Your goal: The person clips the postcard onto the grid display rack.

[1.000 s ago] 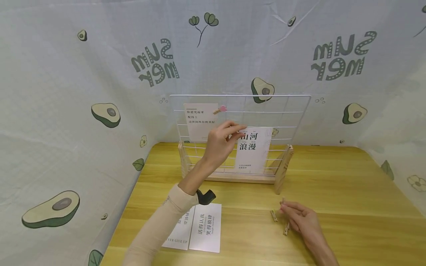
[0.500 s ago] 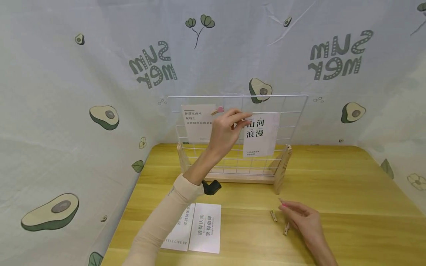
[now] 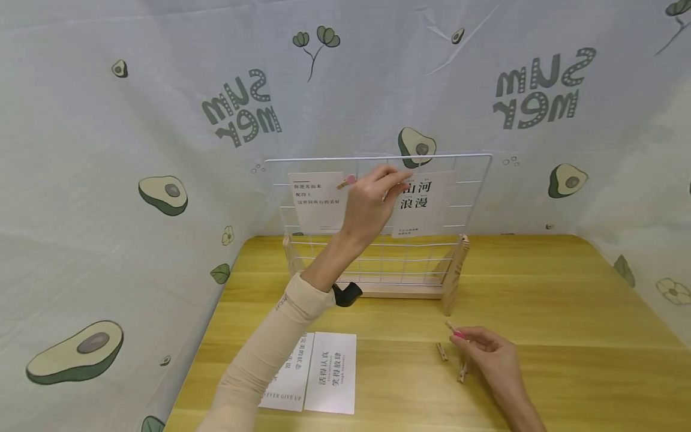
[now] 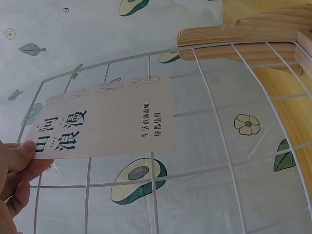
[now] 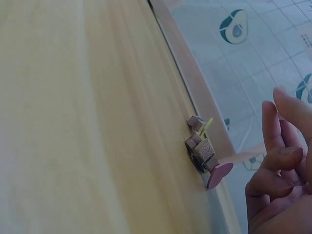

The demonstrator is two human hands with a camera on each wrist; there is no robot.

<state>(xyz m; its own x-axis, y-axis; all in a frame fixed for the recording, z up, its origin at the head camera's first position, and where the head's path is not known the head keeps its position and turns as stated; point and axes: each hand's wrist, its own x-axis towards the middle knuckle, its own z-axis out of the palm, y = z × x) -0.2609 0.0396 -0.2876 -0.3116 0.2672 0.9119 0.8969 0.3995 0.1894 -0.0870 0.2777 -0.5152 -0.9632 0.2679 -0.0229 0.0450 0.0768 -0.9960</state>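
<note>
My left hand [image 3: 372, 201] pinches a white printed card [image 3: 426, 216] by its upper left corner, before the right half of a white wire grid [image 3: 324, 159]. In the left wrist view the thumb and fingers grip the end of this card [image 4: 122, 117], which overlaps the wires. Low over the table, my right hand [image 3: 491, 357] holds a small wooden clothespin [image 3: 450, 326] with a pink piece between thumb and fingers. Beneath that hand lie two loose clothespins, one [image 3: 442, 352] left of the other [image 3: 462, 373]. The right wrist view shows a loose clothespin [image 5: 204, 153] with a pink disc.
Another printed card [image 3: 317, 210] hangs on the grid's left side, with a pink-topped clothespin [image 3: 345, 182] at its corner. A wooden base [image 3: 402, 292] carries the grid. Two cards, one [image 3: 331, 372] at right and one [image 3: 286, 384] partly under the left sleeve, lie on the table.
My left hand has raised the card from the lower part of the grid to near its top. The right hand stays low; the clothespin in its fingers now tips further left.
</note>
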